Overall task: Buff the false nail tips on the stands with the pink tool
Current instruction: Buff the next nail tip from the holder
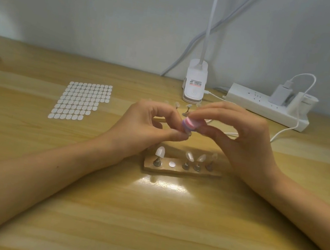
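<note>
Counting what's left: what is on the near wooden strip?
Four stands with nail tips and one white dot, second place from left, sit on the strip. What the left hand pinches beneath the pink tool is covered by fingers.

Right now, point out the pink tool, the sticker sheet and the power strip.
pink tool (190,125), head view, striped side.
sticker sheet (81,102), head view, its middle.
power strip (247,97), head view, left part.
</note>
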The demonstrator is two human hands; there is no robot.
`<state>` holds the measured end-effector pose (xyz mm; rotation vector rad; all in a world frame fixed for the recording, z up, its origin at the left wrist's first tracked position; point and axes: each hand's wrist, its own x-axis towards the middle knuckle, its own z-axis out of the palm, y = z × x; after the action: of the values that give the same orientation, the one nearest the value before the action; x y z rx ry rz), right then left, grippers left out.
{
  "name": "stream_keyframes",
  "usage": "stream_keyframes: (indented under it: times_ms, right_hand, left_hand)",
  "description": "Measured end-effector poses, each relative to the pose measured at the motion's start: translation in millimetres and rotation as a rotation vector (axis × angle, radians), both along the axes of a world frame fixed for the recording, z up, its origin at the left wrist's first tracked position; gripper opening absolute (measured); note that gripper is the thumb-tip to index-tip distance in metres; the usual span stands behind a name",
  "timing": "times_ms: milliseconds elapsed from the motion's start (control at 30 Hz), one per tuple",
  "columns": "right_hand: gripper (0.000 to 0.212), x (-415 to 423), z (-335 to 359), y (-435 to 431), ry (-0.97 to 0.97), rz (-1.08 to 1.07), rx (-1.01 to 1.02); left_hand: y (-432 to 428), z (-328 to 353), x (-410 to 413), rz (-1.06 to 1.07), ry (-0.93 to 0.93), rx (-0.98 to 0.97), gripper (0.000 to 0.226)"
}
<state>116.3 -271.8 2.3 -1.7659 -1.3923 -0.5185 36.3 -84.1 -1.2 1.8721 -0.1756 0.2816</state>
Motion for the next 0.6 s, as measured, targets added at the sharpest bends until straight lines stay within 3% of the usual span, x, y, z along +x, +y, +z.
stream_keyframes:
  times_ms: [233, 333, 467, 600]
  right_hand:
    - [0.019, 1.3, 1.7, -0.3, -0.007, -0.009, 0.005]
    - [0.015, -6.2, -2.3, 3.8, -0.091, 0.037, -0.037]
    - [0.020, 1.9, 1.9, 0.1, -0.003, -0.027, 0.009]
    - [0.019, -2.7, -1.1, 3.6, -0.051, 0.021, -0.012]
  left_hand:
    - [-0.6, 2.4, -0.9, 0.002, 0.006, -0.013, 0.020]
    - [0.4, 1.0, -0.2, -0.002, 0.014, -0.020, 0.032]
    - [-0.5, 1.3, -0.4, 0.026, 0.020, -0.035, 0.022]
    - [-1.0, 2.3, -0.6, 0.008, -0.002, -0.022, 0.023]
